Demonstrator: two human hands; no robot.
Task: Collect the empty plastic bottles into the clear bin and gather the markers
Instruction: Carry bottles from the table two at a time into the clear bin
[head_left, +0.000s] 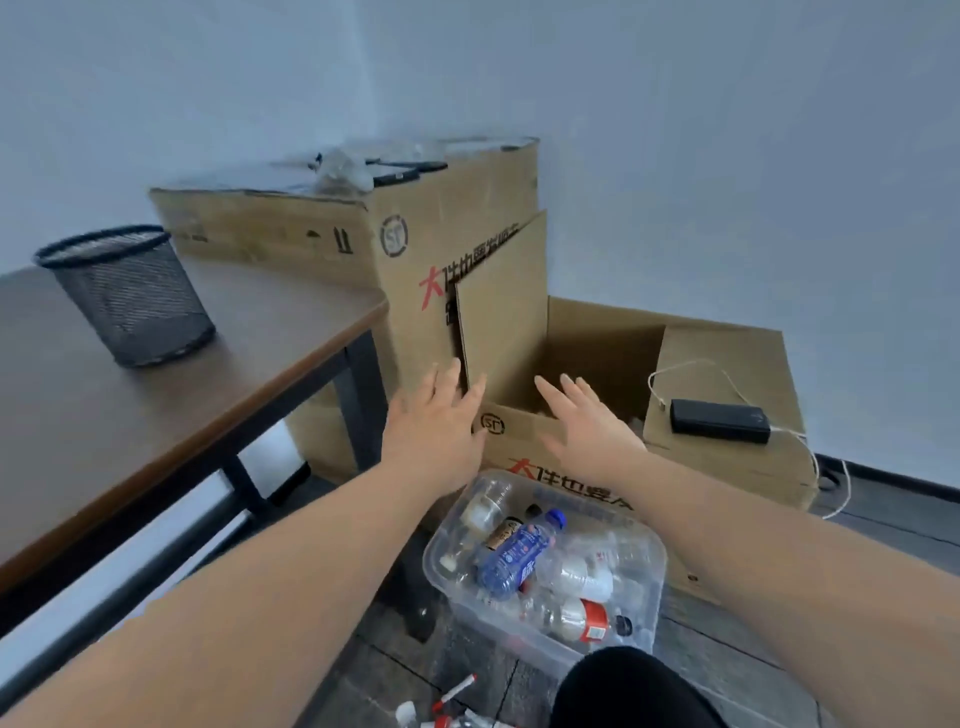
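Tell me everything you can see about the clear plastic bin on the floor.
The clear bin is a see-through plastic tub with rounded corners and no lid on it. It stands upright on the dark floor, right in front of the open cardboard box, below both outstretched hands, which do not touch it. Inside lies a loose pile of plastic bottles, among them a blue-labelled bottle and a red-labelled bottle. A dark-clad knee covers its near edge.

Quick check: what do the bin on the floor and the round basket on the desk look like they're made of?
Rounded clear bin on the floor: looks like glossy transparent plastic, since the bottles inside show through its walls. Round black basket on the brown desk: probably matte metal mesh, with a fine grid and solid rim.
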